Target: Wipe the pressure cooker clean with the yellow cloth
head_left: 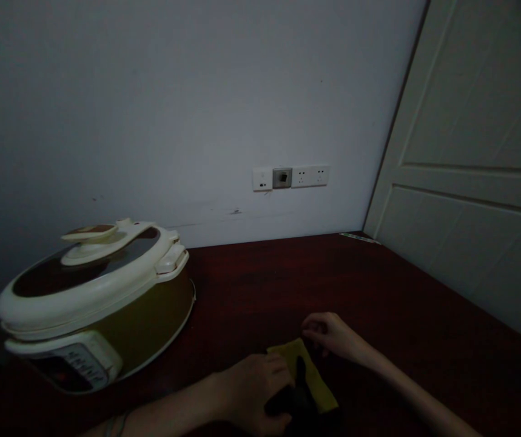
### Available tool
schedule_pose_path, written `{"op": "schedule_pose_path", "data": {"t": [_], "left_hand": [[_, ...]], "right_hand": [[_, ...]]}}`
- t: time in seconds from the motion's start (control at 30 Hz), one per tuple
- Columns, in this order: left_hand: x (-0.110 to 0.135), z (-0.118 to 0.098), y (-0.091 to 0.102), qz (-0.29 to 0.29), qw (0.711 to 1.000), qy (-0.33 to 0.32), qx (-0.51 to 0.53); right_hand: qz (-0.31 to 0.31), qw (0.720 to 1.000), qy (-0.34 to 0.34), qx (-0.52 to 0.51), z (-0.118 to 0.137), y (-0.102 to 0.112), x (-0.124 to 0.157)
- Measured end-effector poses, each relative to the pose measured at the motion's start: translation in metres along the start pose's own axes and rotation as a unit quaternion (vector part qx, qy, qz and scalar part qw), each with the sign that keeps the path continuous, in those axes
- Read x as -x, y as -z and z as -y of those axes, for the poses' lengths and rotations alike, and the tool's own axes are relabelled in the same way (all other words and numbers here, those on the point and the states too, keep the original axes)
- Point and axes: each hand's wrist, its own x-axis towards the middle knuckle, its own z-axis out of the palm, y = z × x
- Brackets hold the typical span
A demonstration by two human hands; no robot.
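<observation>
A yellow cloth with a dark part lies on the dark red table near the front edge. My left hand rests on the cloth's left side with its fingers curled over the dark part. My right hand pinches the cloth's far corner, fingers bent together. To the left stands a cream and olive electric pressure cooker, lid closed, apart from both hands.
A white wall with a row of sockets runs behind the table. A white panelled door borders the table on the right. A thin strip lies at the table's far right corner.
</observation>
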Motion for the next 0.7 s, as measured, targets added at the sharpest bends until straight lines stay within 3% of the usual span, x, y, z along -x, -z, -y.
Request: {"op": "schedule_pose_path", "data": {"t": [0.13,0.23,0.33,0.47,0.57,0.7], "left_hand": [[-0.001,-0.012,0.004,-0.042,0.982,0.125,0.132],[-0.004,-0.015,0.007,-0.05,0.969,0.162,0.178],[-0.004,-0.009,0.009,-0.032,0.983,0.112,0.138],[0.0,0.002,0.009,0.069,0.997,-0.019,-0.04],[0.005,0.003,0.009,0.096,0.99,-0.02,-0.105],[0.012,0.003,0.018,0.055,0.998,0.017,-0.022]], "right_hand": [[0.039,0.999,0.018,-0.006,0.009,-0.006,0.006],[0.0,0.996,0.079,0.038,0.009,-0.011,0.003],[-0.09,0.982,0.13,0.099,0.004,-0.013,-0.007],[-0.149,0.963,0.169,0.15,-0.004,-0.013,-0.019],[-0.13,0.956,0.168,0.2,-0.003,-0.011,-0.02],[-0.137,0.944,0.145,0.265,0.012,-0.011,-0.005]]}}
